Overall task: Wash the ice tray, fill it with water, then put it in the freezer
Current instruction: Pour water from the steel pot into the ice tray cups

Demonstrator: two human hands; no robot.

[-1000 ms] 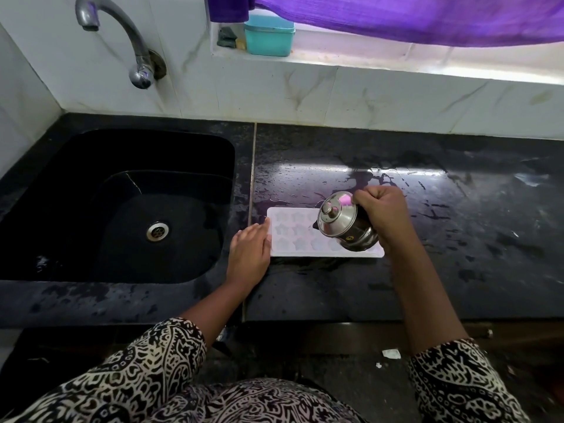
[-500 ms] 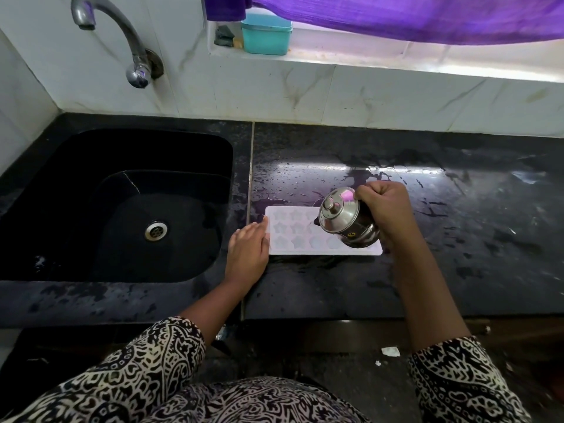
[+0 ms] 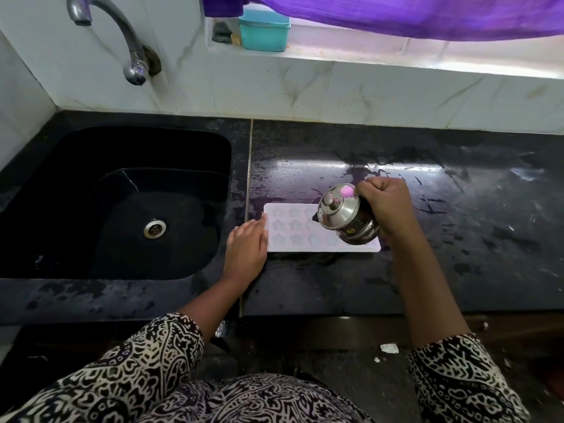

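A white ice tray [image 3: 293, 227] with star-shaped moulds lies flat on the wet black counter [image 3: 427, 270], just right of the sink. My right hand [image 3: 387, 206] grips a lidded steel jug [image 3: 345, 215] and holds it tilted to the left over the tray's right half, its spout low above the moulds. My left hand [image 3: 247, 248] rests flat on the counter with its fingertips against the tray's left edge. The jug hides the tray's right end.
A black sink [image 3: 116, 203] with a steel drain sits to the left, under a curved steel tap [image 3: 128, 47]. A teal box [image 3: 264, 30] stands on the window ledge below a purple curtain. Water is spread over the counter behind the tray.
The jug has tipped and shifted slightly over the tray. My left hand stays at the tray's left edge.
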